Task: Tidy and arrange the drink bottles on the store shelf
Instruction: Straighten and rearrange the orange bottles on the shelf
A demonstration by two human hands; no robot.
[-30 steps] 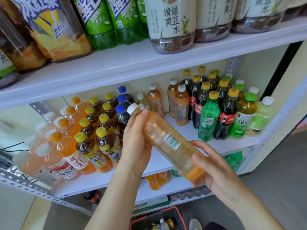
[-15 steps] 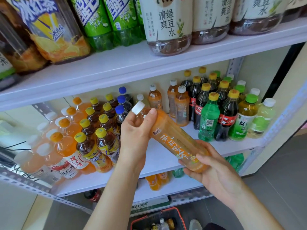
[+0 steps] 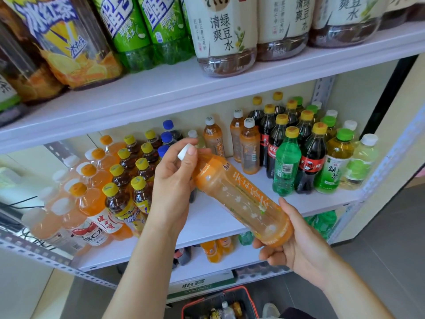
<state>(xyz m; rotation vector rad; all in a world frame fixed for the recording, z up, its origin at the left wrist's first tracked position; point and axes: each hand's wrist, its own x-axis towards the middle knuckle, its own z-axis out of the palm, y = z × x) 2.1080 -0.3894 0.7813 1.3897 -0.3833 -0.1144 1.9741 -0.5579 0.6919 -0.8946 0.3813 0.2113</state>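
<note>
orange plastic filled the middle of your view: you held an orange tea bottle [image 3: 241,201] in both hands, tilted steeply, with its white cap [image 3: 184,151] up to the left and its base down to the right. your left hand [image 3: 174,180] curled round the neck and shoulder, one fingertip lying against the cap. your right hand [image 3: 296,240] cupped the base from beneath, fingers wrapped under it. the bottle touched no shelf; it hung in the air in front of the bare strip of the middle shelf [image 3: 213,217].

behind that strip, at the back, stood three more orange tea bottles [image 3: 249,148] with white caps. to their right were rows of dark cola bottles [image 3: 310,162] with yellow caps, and in the front row a green soda bottle [image 3: 286,166], a green tea bottle [image 3: 335,162] with a green cap and a pale bottle [image 3: 364,160] with a white cap. to the left of your left hand stood iced tea bottles [image 3: 119,196] with yellow caps, then orange drink bottles [image 3: 92,199] further left, and blue-capped bottles [image 3: 166,137] behind your fingers.

on the upper shelf [image 3: 161,88] stood large bottles: iced tea at the left, two green ones [image 3: 147,35] beside it, then mung bean drink bottles [image 3: 226,35] with cream labels. below the middle shelf you could see a few small orange bottles [image 3: 216,248], a cardboard box [image 3: 202,284] and, near the floor, a red-rimmed basket [image 3: 250,298] holding some bottles.
</note>
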